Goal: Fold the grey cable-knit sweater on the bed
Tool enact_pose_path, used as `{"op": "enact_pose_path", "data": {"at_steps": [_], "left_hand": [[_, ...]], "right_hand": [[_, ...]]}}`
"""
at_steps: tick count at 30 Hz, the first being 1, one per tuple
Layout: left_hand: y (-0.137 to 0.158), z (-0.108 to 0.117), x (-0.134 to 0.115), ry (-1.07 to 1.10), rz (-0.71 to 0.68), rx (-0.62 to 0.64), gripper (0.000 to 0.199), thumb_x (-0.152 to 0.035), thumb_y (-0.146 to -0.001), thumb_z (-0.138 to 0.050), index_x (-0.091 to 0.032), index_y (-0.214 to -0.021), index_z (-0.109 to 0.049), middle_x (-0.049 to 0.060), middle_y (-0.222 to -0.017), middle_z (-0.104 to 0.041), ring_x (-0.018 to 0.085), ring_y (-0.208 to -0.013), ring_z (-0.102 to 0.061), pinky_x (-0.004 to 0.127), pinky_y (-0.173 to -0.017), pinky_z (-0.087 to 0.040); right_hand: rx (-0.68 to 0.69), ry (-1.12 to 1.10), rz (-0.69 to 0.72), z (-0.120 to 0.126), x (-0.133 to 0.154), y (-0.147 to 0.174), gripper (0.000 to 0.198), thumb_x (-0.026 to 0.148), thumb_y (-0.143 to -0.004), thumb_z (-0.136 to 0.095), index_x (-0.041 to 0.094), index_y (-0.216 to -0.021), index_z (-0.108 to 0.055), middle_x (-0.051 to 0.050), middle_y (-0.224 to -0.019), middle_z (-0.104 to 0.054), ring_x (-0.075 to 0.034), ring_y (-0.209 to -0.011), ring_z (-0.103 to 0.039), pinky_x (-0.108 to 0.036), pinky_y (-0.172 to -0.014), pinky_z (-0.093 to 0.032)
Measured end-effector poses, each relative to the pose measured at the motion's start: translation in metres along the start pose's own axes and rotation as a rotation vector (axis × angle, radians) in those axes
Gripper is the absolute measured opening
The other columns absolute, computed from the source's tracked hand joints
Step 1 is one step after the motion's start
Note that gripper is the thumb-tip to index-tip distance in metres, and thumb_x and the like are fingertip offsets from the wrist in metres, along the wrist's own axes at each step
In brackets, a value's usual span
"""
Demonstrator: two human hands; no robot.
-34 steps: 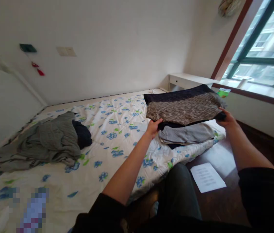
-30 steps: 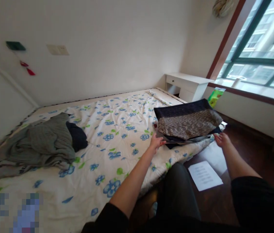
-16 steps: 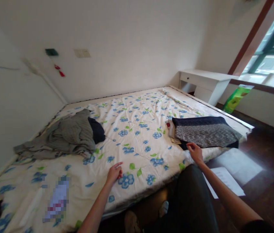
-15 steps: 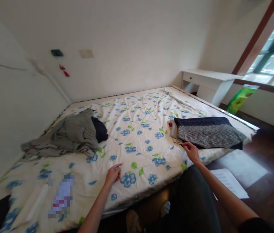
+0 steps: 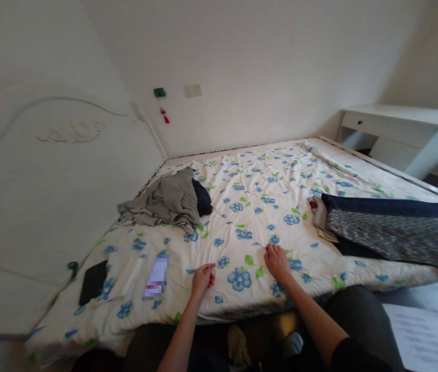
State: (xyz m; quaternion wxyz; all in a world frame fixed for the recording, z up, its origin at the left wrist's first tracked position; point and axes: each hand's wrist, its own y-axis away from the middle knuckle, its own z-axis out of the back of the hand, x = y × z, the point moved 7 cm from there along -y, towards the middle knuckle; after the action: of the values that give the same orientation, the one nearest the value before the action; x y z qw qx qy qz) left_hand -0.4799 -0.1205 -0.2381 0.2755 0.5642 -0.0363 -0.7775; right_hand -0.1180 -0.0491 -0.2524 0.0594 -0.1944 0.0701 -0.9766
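Just above the near part of the flowered bedsheet (image 5: 257, 206), my left hand (image 5: 203, 277) is loosely curled with the index finger pointing right; I see nothing in it. My right hand (image 5: 277, 262) rests fingers-down on the sheet to its right, the fingers bent and a little apart, with no object visible under them. Further back on the left lies a crumpled grey knitted sweater (image 5: 172, 199) with a dark navy garment (image 5: 202, 198) partly beneath it. A folded garment (image 5: 389, 225), speckled grey with a navy band, lies flat at the right on top of other folded clothes (image 5: 321, 219).
On the sheet at left are a black flat object (image 5: 93, 282) and a blurred-out white item (image 5: 156, 276). A white headboard (image 5: 59, 191) bounds the left side. A white desk (image 5: 401, 134) stands at the far right. Printed paper (image 5: 422, 336) lies low at right.
My right hand has left the edge of the folded clothes and moved left onto the sheet. The view has turned left, showing more of the headboard. My left hand keeps nearly the same pose.
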Motion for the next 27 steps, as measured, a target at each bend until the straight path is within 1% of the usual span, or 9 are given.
{"op": "enact_pose_path", "data": {"at_steps": [4,7,10,13,15,17,20,23,27], "left_hand": [[-0.017,0.001,-0.008,-0.008,0.012,-0.003,0.025,-0.038,-0.085,-0.072,-0.016,-0.096,-0.08,-0.001,-0.057,-0.066,0.013,-0.043,-0.057,0.021,-0.044,-0.037],[-0.042,0.004,-0.027,0.013,-0.027,-0.018,0.02,-0.031,-0.084,-0.075,-0.016,-0.097,-0.081,0.005,-0.077,-0.079,0.013,-0.051,-0.066,0.021,-0.047,-0.042],[-0.076,0.013,-0.056,0.047,-0.079,-0.059,0.025,-0.025,-0.082,-0.08,-0.018,-0.105,-0.084,0.009,-0.103,-0.085,0.014,-0.067,-0.074,0.02,-0.055,-0.047],[-0.114,0.027,-0.086,0.097,-0.1,-0.123,0.037,-0.019,-0.078,-0.083,-0.02,-0.116,-0.085,0.009,-0.115,-0.085,0.014,-0.073,-0.072,0.02,-0.058,-0.049],[-0.138,0.036,-0.102,0.144,-0.087,-0.162,0.041,-0.016,-0.076,-0.084,-0.021,-0.118,-0.084,0.008,-0.11,-0.084,0.013,-0.072,-0.07,0.02,-0.059,-0.049],[-0.158,0.043,-0.113,0.202,-0.057,-0.189,0.042,-0.015,-0.077,-0.083,-0.02,-0.118,-0.082,0.005,-0.098,-0.081,0.013,-0.07,-0.069,0.021,-0.061,-0.049],[-0.178,0.051,-0.126,0.321,-0.004,-0.208,0.042,-0.014,-0.079,-0.079,-0.021,-0.12,-0.078,0.001,-0.086,-0.076,0.014,-0.066,-0.069,0.021,-0.061,-0.049],[-0.186,0.056,-0.134,0.47,0.021,-0.205,0.035,-0.014,-0.082,-0.076,-0.023,-0.116,-0.073,-0.001,-0.084,-0.071,0.014,-0.068,-0.071,0.021,-0.062,-0.05],[-0.186,0.062,-0.143,0.65,-0.002,-0.179,0.026,-0.009,-0.084,-0.07,-0.022,-0.107,-0.069,0.0,-0.085,-0.07,0.013,-0.073,-0.072,0.019,-0.063,-0.05]], "right_hand": [[0.006,0.045,0.023,-0.003,0.0,0.001,0.016,0.019,-0.108,-0.056,0.019,-0.118,-0.069,-0.011,-0.116,-0.072,-0.028,-0.114,-0.063,-0.037,-0.101,-0.042],[-0.001,0.055,0.031,-0.005,0.0,0.0,0.015,0.019,-0.107,-0.056,0.02,-0.118,-0.067,-0.011,-0.116,-0.07,-0.028,-0.114,-0.061,-0.038,-0.101,-0.042],[-0.011,0.055,0.037,-0.008,0.0,0.0,0.015,0.018,-0.106,-0.056,0.021,-0.117,-0.066,-0.011,-0.115,-0.069,-0.028,-0.113,-0.06,-0.038,-0.1,-0.042],[-0.022,0.06,0.039,-0.01,0.001,0.0,0.014,0.018,-0.106,-0.057,0.021,-0.117,-0.066,-0.01,-0.114,-0.069,-0.029,-0.113,-0.06,-0.039,-0.101,-0.042],[-0.027,0.064,0.037,-0.01,0.001,-0.001,0.014,0.018,-0.106,-0.056,0.021,-0.116,-0.065,-0.01,-0.114,-0.069,-0.029,-0.112,-0.06,-0.039,-0.101,-0.042],[-0.029,0.061,0.031,-0.009,0.002,-0.003,0.015,0.017,-0.105,-0.056,0.021,-0.116,-0.065,-0.01,-0.113,-0.069,-0.029,-0.112,-0.06,-0.039,-0.101,-0.042],[-0.03,0.043,0.021,-0.009,0.002,-0.005,0.015,0.016,-0.104,-0.057,0.021,-0.115,-0.065,-0.01,-0.113,-0.069,-0.028,-0.112,-0.06,-0.039,-0.102,-0.042],[-0.029,0.027,0.007,-0.01,0.002,-0.008,0.014,0.016,-0.103,-0.058,0.022,-0.114,-0.065,-0.009,-0.113,-0.069,-0.028,-0.112,-0.061,-0.039,-0.102,-0.042],[-0.021,0.021,-0.007,-0.012,0.001,-0.01,0.015,0.016,-0.103,-0.057,0.022,-0.115,-0.065,-0.009,-0.113,-0.069,-0.028,-0.112,-0.061,-0.039,-0.102,-0.042]]}}
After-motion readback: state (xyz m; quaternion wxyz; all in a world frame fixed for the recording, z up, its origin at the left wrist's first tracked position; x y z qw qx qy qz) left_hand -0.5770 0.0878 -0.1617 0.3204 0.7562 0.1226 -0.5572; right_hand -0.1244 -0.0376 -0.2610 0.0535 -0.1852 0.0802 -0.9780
